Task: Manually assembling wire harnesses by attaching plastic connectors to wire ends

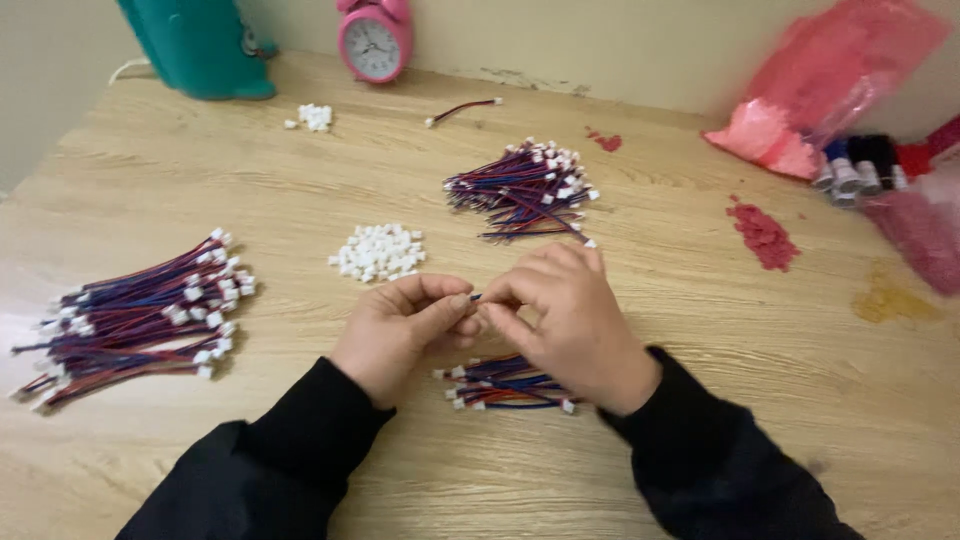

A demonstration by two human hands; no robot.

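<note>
A large bundle of red-and-blue wires (135, 320) with white plugs lay at the far left of the wooden table (700, 330). Behind it stood one teal container (195, 45), then one small cluster of white connectors (314, 117) and one pink alarm clock (373, 40). A bigger heap of white connectors (379, 252) lay mid-table. The left hand (400, 335) and right hand (570, 320) met, fingertips pinching one thin wire lead (474, 297) between them. Below the hands lay a small wire bundle (505, 385); beyond them a third wire pile (525, 188) and one loose wire (462, 109). One pink bag (830, 80) lay at the right.
</note>
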